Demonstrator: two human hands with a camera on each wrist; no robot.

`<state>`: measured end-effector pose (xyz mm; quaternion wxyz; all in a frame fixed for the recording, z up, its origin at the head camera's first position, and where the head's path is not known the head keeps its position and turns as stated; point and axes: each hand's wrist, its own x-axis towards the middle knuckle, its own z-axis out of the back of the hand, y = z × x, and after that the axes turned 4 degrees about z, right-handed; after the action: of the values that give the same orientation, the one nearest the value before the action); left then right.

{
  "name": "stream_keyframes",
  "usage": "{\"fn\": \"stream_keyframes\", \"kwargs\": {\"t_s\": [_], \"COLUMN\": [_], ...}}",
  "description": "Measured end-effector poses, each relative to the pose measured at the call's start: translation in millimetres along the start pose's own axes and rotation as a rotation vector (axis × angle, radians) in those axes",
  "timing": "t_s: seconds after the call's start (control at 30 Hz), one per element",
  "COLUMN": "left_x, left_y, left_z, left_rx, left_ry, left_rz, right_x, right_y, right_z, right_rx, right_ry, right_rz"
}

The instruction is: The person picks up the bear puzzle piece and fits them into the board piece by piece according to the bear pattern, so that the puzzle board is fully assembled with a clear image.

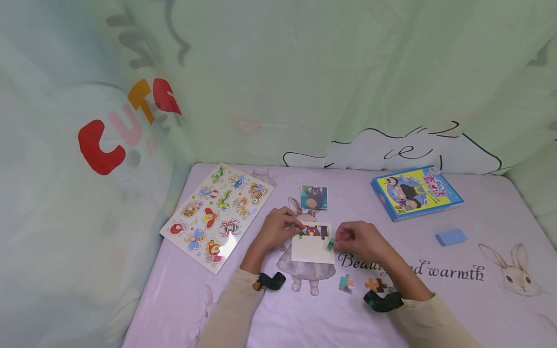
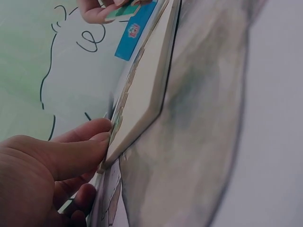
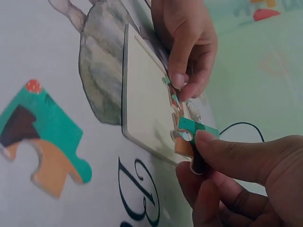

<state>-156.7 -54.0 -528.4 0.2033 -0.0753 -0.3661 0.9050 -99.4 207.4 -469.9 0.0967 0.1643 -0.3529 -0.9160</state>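
A pale puzzle tray point(image 1: 312, 253) lies in the middle of the table, with a row of bear-picture pieces point(image 1: 312, 231) along its far side. My left hand point(image 1: 278, 229) is at the tray's far left, its thumb and forefinger tips touching the pieces there. Just off the tray's right edge, my right hand point(image 1: 359, 238) pinches a green, orange and dark puzzle piece point(image 3: 191, 130) between thumb and fingers. A loose green, brown and orange piece point(image 3: 49, 142) appears in the right wrist view. Beyond the tray lies a square bear picture point(image 1: 314, 197).
Loose puzzle pieces point(image 1: 346, 283) lie near the right forearm, some partly hidden by the wrist camera. To the left is an insect-picture board point(image 1: 217, 217). A blue and yellow box point(image 1: 417, 192) and a blue block point(image 1: 451, 237) stand at the right. A curtain rises behind.
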Motion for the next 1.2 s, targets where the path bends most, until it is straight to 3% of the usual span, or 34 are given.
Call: {"fn": "stream_keyframes", "kwargs": {"t_s": [0.2, 0.67, 1.2], "left_x": [-0.3, -0.1, -0.7], "left_y": [-0.7, 1.1, 2.3], "left_z": [1.1, 1.8, 1.7], "left_rx": [-0.006, 0.010, 0.005], "left_ry": [0.011, 0.005, 0.006], "left_rz": [0.013, -0.024, -0.033], "right_x": [6.8, 21.7, 35.5], "right_y": [7.0, 18.9, 26.7], "right_z": [-7.0, -22.0, -45.1], "right_rx": [0.032, 0.108, 0.131], "right_ry": [-0.011, 0.000, -0.065], "right_rz": [0.040, 0.096, 0.039]}}
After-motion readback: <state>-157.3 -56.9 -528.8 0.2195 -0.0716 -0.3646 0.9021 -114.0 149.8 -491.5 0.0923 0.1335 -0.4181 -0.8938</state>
